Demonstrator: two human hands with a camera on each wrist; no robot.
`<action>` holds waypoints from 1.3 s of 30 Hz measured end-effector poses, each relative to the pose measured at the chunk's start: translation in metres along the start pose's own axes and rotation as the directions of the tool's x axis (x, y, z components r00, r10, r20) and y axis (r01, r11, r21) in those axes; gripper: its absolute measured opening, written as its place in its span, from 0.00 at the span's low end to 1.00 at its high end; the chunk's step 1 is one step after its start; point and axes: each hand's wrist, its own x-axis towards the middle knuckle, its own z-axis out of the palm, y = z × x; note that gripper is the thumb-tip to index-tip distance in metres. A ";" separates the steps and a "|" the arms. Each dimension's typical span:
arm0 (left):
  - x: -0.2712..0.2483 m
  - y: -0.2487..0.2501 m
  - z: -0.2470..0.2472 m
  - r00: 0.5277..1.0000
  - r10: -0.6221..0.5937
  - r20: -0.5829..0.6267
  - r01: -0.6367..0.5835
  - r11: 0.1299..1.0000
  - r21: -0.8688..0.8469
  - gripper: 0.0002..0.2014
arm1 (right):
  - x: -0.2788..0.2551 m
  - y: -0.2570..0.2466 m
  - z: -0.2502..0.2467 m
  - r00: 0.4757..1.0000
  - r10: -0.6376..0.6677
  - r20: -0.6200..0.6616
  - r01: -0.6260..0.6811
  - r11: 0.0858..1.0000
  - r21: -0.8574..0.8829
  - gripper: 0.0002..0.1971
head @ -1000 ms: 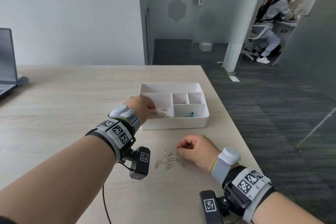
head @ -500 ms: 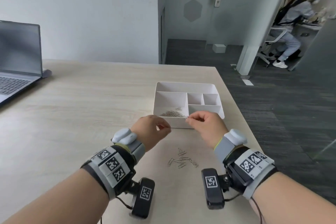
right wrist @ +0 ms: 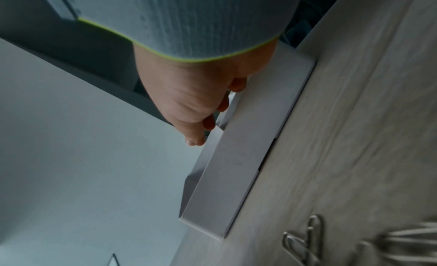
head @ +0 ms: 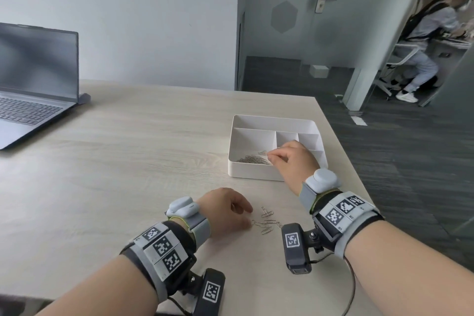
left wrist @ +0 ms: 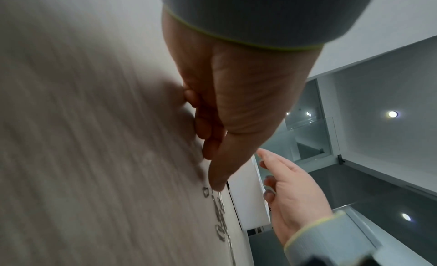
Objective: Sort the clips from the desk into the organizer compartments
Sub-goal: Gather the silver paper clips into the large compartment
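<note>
A white organizer (head: 256,176) with several compartments stands near the desk's right edge. Its large left compartment holds a pile of silver paper clips (head: 252,160). My right hand (head: 270,155) hovers over that compartment and pinches one paper clip (head: 263,153) between thumb and fingertips. Several loose clips (head: 266,223) lie on the desk in front of the organizer. My left hand (head: 248,217) rests at their left edge, thumb tip down beside the nearest clip, forefinger slightly apart. In the left wrist view the thumb (left wrist: 216,184) touches the desk next to the clips (left wrist: 221,214). The right wrist view shows the organizer's wall (right wrist: 248,157).
An open laptop (head: 30,90) sits at the desk's far left. The desk's right edge (head: 341,151) runs close beside the organizer, with dark carpet beyond. A person (head: 431,41) sits at another desk in the background.
My right hand has carried a clip from the desk pile up over the organizer's left compartment. My left hand has come back from the organizer to the loose clips.
</note>
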 end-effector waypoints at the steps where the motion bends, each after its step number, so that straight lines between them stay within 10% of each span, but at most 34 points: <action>1: 0.001 0.000 0.001 1.000 0.007 0.008 -0.007 1.000 0.013 0.11 | -0.007 0.001 -0.003 1.000 0.003 0.006 -0.003 1.000 0.027 0.08; 10: 0.010 0.006 0.012 1.000 0.027 0.009 -0.028 0.971 0.238 0.22 | -0.073 0.019 -0.017 0.894 0.114 0.434 -0.086 0.993 -0.083 0.07; 33: 0.016 0.027 0.018 0.992 0.127 -0.023 -0.119 0.970 0.213 0.05 | -0.086 0.015 -0.013 0.921 0.113 0.372 -0.075 0.991 -0.115 0.04; 39: 0.012 0.027 0.020 0.988 0.146 0.058 -0.156 0.952 0.263 0.28 | -0.091 0.016 -0.013 0.934 0.128 0.334 -0.103 0.990 -0.094 0.09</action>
